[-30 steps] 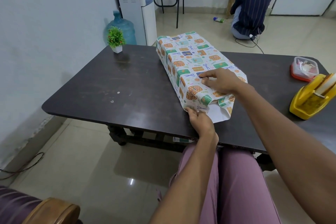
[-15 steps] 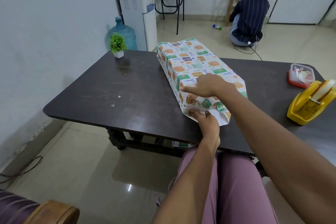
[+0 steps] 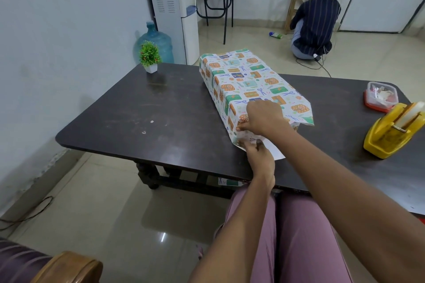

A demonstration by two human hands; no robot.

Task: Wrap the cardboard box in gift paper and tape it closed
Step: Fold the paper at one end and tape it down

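pale walls (image 3: 57, 30), glossy beige tile floor (image 3: 110, 202), dark wooden table (image 3: 142, 108).

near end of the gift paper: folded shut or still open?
Still open. The gift paper sticks out past the box end, its white inside showing, while the left hand and right hand pinch the flaps. No tape visible there.

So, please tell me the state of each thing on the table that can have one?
Box: lying flat, covered in paper, near end unsealed.
Left hand: pinches the near paper flap.
Right hand: pinches the paper at the near corner.
Tape dispenser: upright, untouched.
Container: lid on.
Plant: upright.
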